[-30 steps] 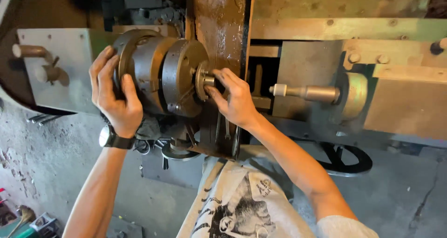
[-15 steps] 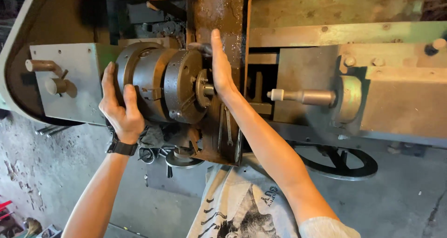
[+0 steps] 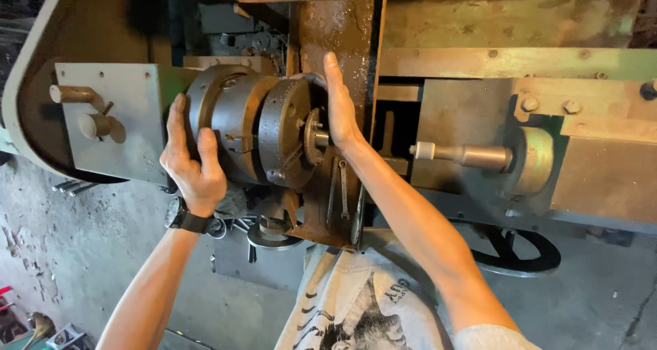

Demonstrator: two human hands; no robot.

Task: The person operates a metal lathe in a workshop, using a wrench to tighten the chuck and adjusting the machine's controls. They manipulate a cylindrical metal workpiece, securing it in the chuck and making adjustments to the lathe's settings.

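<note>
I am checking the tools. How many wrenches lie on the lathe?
2: both wrenches lie side by side just below the right hand, right of the chuck. More may be hidden.
</note>
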